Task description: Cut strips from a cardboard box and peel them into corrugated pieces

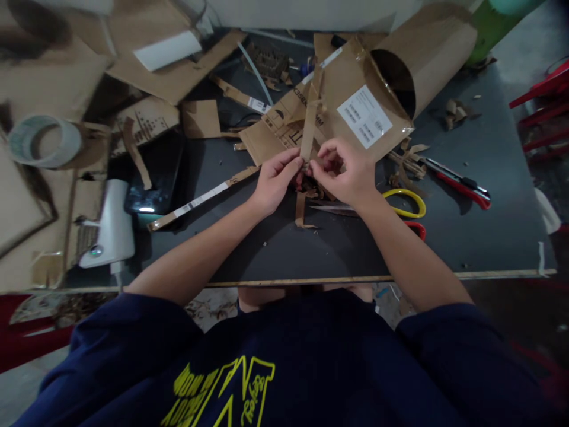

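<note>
My left hand (pixel 279 178) pinches the lower end of a narrow cardboard strip (pixel 310 127), which points up and away from me. Close beside it, my right hand (pixel 345 171) has thumb and forefinger together at the same end; what lies between those fingertips is too small to make out. Torn cardboard scraps (pixel 302 207) lie just under the hands. Scissors with yellow and red handles (pixel 406 201) rest partly beneath my right wrist. Behind the hands is a flattened cardboard piece with a white label (pixel 364 115).
A red utility knife (pixel 462 184) lies to the right. At the left are a tape roll (pixel 20 142), a white device with a cable (pixel 111 225) and a black glossy object (pixel 157 172). A cardboard tube (pixel 438 50) stands at the back right. A long labelled strip (pixel 202 198) lies left of centre.
</note>
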Demonstrator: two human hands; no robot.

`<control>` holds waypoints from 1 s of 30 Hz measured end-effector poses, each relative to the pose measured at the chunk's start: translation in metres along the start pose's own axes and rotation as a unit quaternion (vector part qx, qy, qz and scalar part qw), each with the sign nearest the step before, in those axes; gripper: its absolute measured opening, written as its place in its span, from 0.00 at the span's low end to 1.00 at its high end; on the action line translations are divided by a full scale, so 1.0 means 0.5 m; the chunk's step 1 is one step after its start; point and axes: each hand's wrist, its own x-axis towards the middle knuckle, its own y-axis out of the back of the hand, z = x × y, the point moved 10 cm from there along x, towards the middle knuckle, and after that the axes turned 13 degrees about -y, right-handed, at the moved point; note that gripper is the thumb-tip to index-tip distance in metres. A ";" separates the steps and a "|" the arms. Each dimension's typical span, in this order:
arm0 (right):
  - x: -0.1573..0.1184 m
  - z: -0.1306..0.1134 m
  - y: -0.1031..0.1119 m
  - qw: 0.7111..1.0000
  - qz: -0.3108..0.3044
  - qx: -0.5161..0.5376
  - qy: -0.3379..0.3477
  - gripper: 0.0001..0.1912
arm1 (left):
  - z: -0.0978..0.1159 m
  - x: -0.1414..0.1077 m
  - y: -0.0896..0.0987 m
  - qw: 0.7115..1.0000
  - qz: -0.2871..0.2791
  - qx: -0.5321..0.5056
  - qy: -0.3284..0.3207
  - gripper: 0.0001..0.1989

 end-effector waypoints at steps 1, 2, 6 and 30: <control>-0.003 -0.012 0.000 1.000 -0.002 -0.018 0.024 0.08 | 0.006 0.000 -0.002 1.000 -0.004 0.010 -0.007 0.25; -0.006 -0.024 0.000 0.998 -0.001 -0.035 0.050 0.09 | 0.012 0.000 -0.004 1.000 -0.008 0.016 -0.012 0.25; -0.011 -0.062 0.004 0.986 0.013 -0.095 0.134 0.10 | 0.034 -0.003 -0.020 0.999 -0.043 0.024 -0.023 0.24; -0.003 -0.053 0.000 0.990 -0.062 -0.066 0.107 0.10 | 0.083 -0.011 -0.007 0.974 -0.025 0.183 -0.133 0.21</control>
